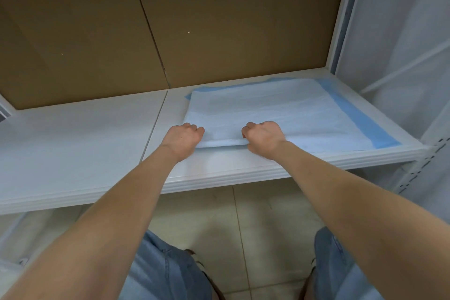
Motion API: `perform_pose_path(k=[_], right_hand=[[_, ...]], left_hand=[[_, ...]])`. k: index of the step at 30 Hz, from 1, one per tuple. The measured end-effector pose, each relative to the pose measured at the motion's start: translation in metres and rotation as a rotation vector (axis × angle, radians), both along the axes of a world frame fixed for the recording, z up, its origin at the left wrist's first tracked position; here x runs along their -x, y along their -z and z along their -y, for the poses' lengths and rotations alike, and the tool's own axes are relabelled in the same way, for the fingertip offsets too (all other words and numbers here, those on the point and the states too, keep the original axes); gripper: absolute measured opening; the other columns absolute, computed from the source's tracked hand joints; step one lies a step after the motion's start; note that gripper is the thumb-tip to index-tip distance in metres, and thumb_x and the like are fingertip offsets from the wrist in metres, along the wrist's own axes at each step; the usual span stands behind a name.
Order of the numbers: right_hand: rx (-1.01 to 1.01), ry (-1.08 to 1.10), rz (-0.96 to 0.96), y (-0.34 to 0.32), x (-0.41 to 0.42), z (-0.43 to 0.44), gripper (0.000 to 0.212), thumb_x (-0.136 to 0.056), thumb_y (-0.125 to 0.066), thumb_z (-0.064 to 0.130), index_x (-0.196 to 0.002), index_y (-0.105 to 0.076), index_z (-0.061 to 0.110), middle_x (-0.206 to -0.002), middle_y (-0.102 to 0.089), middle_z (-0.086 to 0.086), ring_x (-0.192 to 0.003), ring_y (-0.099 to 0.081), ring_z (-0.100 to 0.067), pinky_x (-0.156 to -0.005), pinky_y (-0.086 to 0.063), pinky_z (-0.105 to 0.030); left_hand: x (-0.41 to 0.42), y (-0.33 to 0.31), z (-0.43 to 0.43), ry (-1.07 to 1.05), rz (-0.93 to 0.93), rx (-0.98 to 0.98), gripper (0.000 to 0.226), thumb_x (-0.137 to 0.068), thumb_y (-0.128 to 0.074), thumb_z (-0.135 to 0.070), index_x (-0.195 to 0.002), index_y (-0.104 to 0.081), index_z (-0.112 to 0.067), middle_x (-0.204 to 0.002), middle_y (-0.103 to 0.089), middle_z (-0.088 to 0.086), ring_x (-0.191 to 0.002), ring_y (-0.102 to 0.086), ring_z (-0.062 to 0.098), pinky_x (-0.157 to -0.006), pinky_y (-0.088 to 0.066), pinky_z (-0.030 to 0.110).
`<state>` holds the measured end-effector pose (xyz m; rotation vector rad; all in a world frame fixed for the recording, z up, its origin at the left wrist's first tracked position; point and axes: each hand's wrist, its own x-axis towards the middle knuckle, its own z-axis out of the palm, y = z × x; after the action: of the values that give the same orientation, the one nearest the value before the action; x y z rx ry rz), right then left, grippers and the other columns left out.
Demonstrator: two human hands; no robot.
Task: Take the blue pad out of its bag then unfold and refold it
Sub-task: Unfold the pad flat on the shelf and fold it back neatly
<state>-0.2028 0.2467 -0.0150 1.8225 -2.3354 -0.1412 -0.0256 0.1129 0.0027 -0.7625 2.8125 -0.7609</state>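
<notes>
the blue pad [280, 109] lies on the right half of the white shelf [85, 134], no bag in sight, with its darker blue border showing along the far and right edges. left hand [183, 137] and right hand [264, 137] sit side by side at the near edge, fingers curled, each pinching the lifted top layer. it looks like a fold in progress, though i cannot tell whether it's opening or closing. next move calls for both hands carrying that edge together, level, so it lands square.

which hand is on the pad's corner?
The left hand: it grips the blue pad at its near-left corner. The right hand grips the same near edge partway along.
</notes>
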Motion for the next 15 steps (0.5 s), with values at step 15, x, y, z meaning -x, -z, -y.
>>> perform_pose_path(k=[15], right_hand=[[-0.160, 0.056, 0.497, -0.011, 0.007, -0.005, 0.035, -0.087, -0.055, 0.016, -0.122, -0.054, 0.019, -0.110, -0.045, 0.002, -0.103, -0.051, -0.021, -0.078, -0.044, -0.029]], left_hand=[[0.032, -0.028, -0.019, -0.420, 0.400, -0.409, 0.012, -0.083, -0.058, -0.005, -0.095, -0.055, -0.004, -0.074, -0.049, 0.004, -0.053, -0.045, 0.014, -0.048, -0.036, 0.022]])
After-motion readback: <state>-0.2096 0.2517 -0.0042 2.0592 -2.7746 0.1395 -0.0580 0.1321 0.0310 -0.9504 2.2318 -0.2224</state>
